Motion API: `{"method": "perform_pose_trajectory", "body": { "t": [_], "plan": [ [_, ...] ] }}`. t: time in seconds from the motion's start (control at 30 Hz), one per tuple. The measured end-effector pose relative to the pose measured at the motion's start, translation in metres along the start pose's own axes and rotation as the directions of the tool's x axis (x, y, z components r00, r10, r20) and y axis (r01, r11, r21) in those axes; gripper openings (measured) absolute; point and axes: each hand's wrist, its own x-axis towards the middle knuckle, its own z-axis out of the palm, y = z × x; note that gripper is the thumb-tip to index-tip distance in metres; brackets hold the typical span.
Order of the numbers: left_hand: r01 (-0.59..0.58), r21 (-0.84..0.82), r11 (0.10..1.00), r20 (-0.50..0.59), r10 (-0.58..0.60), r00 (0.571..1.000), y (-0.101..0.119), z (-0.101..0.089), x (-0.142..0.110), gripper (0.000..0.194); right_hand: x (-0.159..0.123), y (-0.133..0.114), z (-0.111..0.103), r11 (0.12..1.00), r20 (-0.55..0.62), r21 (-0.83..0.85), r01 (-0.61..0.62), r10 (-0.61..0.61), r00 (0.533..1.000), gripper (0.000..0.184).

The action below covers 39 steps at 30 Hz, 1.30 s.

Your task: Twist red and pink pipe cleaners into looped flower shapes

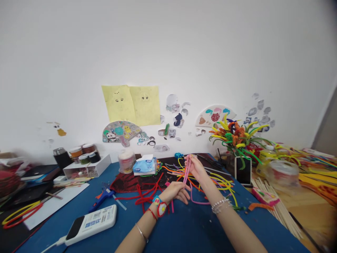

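Pink pipe cleaner (186, 172) runs nearly upright, long axis dropping from the right hand (197, 168) — fingers pinched narrow on its upper part. Left hand (176, 192) sits lower, fingers loosely spread, empty — just beside the strand's lower end, right hand nearer.

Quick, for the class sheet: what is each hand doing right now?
Left hand: partly open, holding nothing that can be seen.
Right hand: closed, pinching a pink fuzzy pipe cleaner.

A blue hot glue gun (101, 200) and a white power strip (91, 225) lie on the blue tabletop (189, 228), with a tissue packet (144, 167) beyond them.
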Motion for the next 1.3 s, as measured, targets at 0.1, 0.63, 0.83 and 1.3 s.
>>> {"method": "perform_pose_trajectory", "body": {
  "t": [0.1, 0.63, 0.83, 1.3],
  "plan": [
    [-0.009, 0.025, 1.0, 0.009, 0.008, 1.0, 0.001, 0.002, 0.0, 0.04, -0.005, -0.001, 0.01, 0.998, 0.025, -0.019, 0.064, -0.063, 0.998, 0.014],
    [-0.27, 0.077, 0.96, -0.385, 0.278, 0.88, -0.004, 0.01, 0.008, 0.036, -0.01, 0.0, 0.02, 0.993, 0.009, -0.051, 0.102, -0.102, 0.995, 0.024],
    [-0.24, -0.087, 0.967, -0.409, 0.185, 0.893, -0.001, 0.015, 0.005, 0.029, -0.008, 0.003, 0.016, 0.994, -0.006, -0.043, 0.101, -0.102, 0.995, 0.025],
    [-0.018, -0.467, 0.884, -0.158, -0.063, 0.985, -0.001, 0.016, -0.002, 0.015, -0.006, 0.008, 0.01, 0.994, -0.054, -0.09, 0.066, -0.071, 0.996, 0.02]
  ]
}}
